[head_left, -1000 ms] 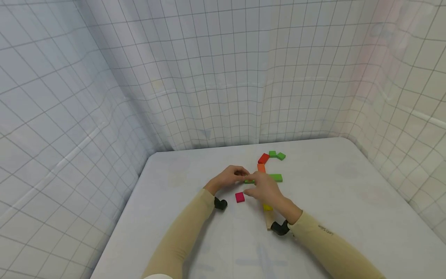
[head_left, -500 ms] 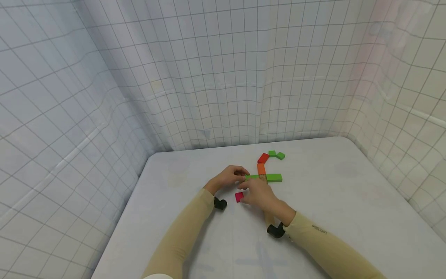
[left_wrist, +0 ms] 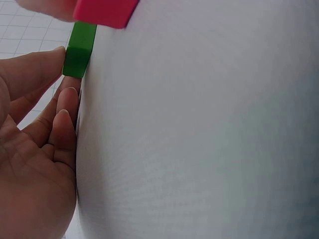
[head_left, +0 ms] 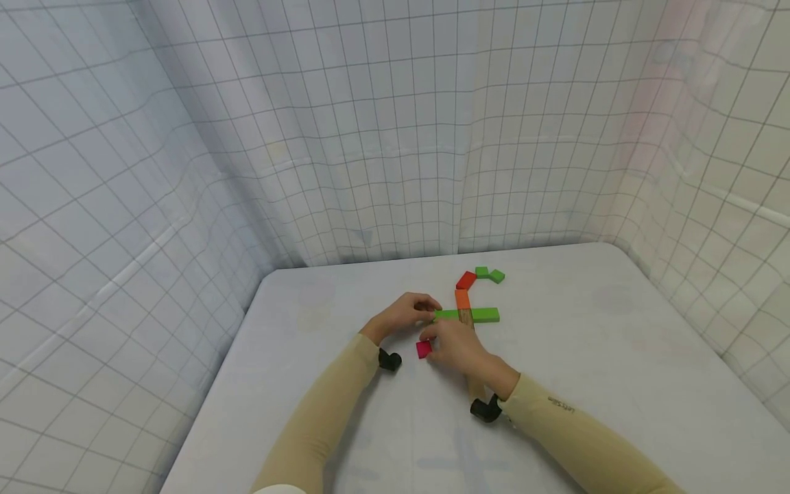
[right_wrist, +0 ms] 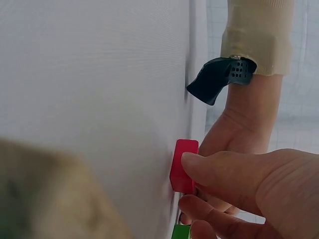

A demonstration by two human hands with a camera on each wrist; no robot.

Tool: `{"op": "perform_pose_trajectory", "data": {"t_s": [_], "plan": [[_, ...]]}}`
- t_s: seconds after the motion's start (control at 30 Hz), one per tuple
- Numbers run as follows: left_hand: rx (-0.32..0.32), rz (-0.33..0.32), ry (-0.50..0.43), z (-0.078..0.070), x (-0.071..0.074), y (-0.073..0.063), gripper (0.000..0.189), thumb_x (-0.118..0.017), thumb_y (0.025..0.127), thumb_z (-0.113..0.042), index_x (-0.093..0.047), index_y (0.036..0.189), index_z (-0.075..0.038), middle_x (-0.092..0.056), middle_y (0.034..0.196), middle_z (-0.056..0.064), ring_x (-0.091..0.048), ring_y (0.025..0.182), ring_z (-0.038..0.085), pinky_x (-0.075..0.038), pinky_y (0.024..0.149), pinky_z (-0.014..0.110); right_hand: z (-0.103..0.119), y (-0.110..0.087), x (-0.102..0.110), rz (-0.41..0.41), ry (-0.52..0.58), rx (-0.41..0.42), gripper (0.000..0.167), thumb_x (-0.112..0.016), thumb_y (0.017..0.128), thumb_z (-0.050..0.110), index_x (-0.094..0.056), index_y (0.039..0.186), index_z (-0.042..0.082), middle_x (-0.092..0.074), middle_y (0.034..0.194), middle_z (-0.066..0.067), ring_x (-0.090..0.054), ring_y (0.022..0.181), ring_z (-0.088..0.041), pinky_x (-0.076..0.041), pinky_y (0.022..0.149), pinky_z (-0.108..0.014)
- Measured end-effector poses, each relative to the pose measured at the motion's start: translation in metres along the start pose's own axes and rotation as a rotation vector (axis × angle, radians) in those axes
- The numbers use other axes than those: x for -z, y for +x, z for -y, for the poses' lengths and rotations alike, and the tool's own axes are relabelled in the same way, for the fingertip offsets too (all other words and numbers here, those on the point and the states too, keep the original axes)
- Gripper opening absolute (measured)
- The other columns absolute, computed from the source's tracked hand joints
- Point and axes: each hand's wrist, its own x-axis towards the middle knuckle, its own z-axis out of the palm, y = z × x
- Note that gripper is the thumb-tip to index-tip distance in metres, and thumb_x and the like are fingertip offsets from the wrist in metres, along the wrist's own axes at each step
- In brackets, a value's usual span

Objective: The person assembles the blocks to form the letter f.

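My left hand (head_left: 404,312) pinches the left end of a green block (left_wrist: 80,47) between thumb and fingers, low over the table. Just in front of it, my right hand (head_left: 458,346) holds a small pinkish-red block (right_wrist: 183,167), its thumb on one face and its fingers at the other side. That red block (head_left: 423,349) lies left of a line of blocks. A brown wood-grain block (head_left: 465,317) stands between the held green block and another green block (head_left: 485,315). The right forearm hides part of the line's lower end.
Beyond the wood-grain block the line goes on with an orange block (head_left: 463,299), a red block (head_left: 466,280) and two small green blocks (head_left: 489,274). A pale wooden block (head_left: 476,387) shows below the right wrist. Gridded white curtains (head_left: 407,137) surround the white table (head_left: 345,425).
My right hand has come away from the green block, moved toward me and closed on the pinkish-red block. My left hand stays in place at the green block.
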Motion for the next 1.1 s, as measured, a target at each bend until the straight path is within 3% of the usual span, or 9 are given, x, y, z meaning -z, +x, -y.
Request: {"op": "perform_pose_trajectory", "data": {"t_s": [0.23,0.83,1.1], "plan": [[-0.002,0.003,-0.002,-0.001,0.001,-0.001,0.022,-0.065,0.098,-0.011,-0.072,0.119,-0.011,-0.067,0.104,0.009,-0.058,0.092,0.02,-0.046,0.079,0.032,0.001,-0.001,-0.001,-0.011,-0.002,-0.001,0.022,-0.087,0.077,0.015,-0.079,0.098,0.017,-0.071,0.089,0.008,-0.061,0.091,-0.013,-0.051,0.079,-0.036],[-0.002,0.002,0.041,-0.002,0.001,-0.001,0.021,-0.064,0.099,-0.011,-0.072,0.118,-0.014,-0.067,0.102,0.002,-0.059,0.09,0.016,-0.048,0.079,0.03,0.0,-0.004,0.002,0.01,0.035,-0.015,0.02,-0.086,0.079,0.018,-0.079,0.097,0.017,-0.071,0.089,0.009,-0.061,0.09,-0.011,-0.051,0.078,-0.034],[-0.001,-0.007,0.016,-0.001,-0.001,-0.001,0.023,-0.065,0.098,-0.009,-0.072,0.12,-0.011,-0.067,0.105,0.008,-0.058,0.093,0.019,-0.046,0.081,0.032,-0.002,-0.003,0.008,0.015,0.046,-0.03,0.02,-0.086,0.079,0.019,-0.079,0.098,0.018,-0.07,0.09,0.01,-0.061,0.091,-0.013,-0.051,0.078,-0.033]]}}
